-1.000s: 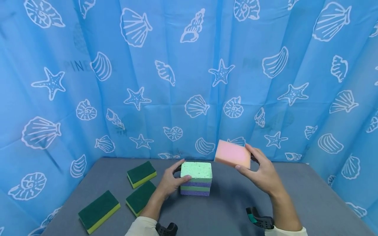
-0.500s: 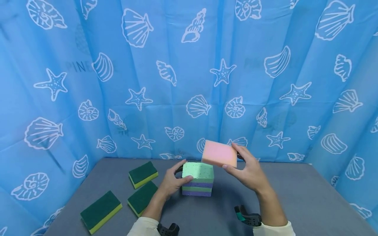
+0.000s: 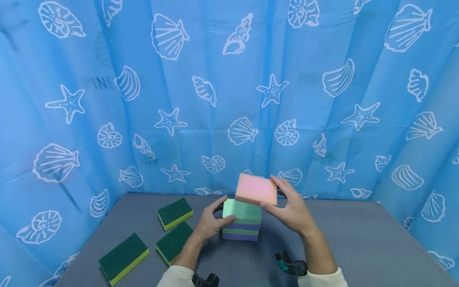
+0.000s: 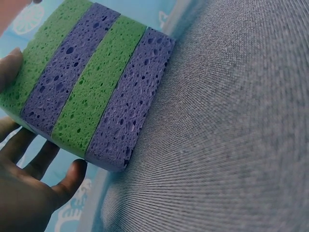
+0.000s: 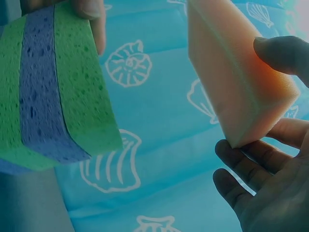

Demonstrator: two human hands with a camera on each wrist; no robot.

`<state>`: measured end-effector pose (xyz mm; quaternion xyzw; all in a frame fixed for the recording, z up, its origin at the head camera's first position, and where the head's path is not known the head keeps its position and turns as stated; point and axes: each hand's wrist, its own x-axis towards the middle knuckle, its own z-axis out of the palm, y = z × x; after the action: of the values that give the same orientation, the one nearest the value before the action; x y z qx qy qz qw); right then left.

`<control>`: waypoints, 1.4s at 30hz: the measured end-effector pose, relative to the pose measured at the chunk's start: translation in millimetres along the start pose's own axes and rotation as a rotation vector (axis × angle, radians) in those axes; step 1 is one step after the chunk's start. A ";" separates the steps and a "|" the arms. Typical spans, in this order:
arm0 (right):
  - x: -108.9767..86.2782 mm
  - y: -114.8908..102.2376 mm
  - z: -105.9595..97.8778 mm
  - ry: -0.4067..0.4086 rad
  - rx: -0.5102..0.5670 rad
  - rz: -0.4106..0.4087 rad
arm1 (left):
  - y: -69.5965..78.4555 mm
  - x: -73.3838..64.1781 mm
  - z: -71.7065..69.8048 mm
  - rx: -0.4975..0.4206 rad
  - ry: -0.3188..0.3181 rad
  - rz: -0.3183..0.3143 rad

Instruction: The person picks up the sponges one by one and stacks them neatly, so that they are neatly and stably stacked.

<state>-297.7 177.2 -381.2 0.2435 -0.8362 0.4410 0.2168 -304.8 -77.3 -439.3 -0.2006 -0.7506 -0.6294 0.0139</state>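
A stack of green and purple sponges [image 3: 242,230] in alternating layers stands on the grey table, a green one on top. My left hand [image 3: 209,221] holds its left side, thumb on the near face at the top layer; the left wrist view shows the fingers [image 4: 46,162] along the side. My right hand [image 3: 292,209] pinches a pink sponge [image 3: 256,189] by its right end, thumb [image 5: 282,55] on one side and fingers on the other. The pink sponge is raised, overlapping the top green sponge's back right part in the head view; the right wrist view shows a gap between them.
Left of the stack lie three green-and-yellow scouring sponges: one at the back [image 3: 175,213], one beside my left forearm [image 3: 173,241], one at the front left [image 3: 123,257]. A blue shell-print curtain [image 3: 222,99] hangs behind and beside the grey table [image 3: 358,243].
My right hand has carried the pink sponge leftward, from right of the stack to over its top. My left hand stays at the stack's left side.
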 end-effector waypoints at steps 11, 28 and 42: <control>4.8 3.7 17.5 -0.040 0.016 0.016 | -0.3 0.3 1.0 -0.013 -0.002 0.014; 1.9 17.6 37.7 -0.104 0.006 0.016 | -1.4 0.8 0.4 -0.015 0.007 0.017; 0.6 23.0 42.3 -0.166 0.014 0.080 | 0.2 -0.3 0.2 -0.011 0.013 0.004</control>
<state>-318.1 152.8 -417.2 0.2473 -0.8572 0.4333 0.1274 -304.4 -77.2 -439.3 -0.1980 -0.7468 -0.6347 0.0187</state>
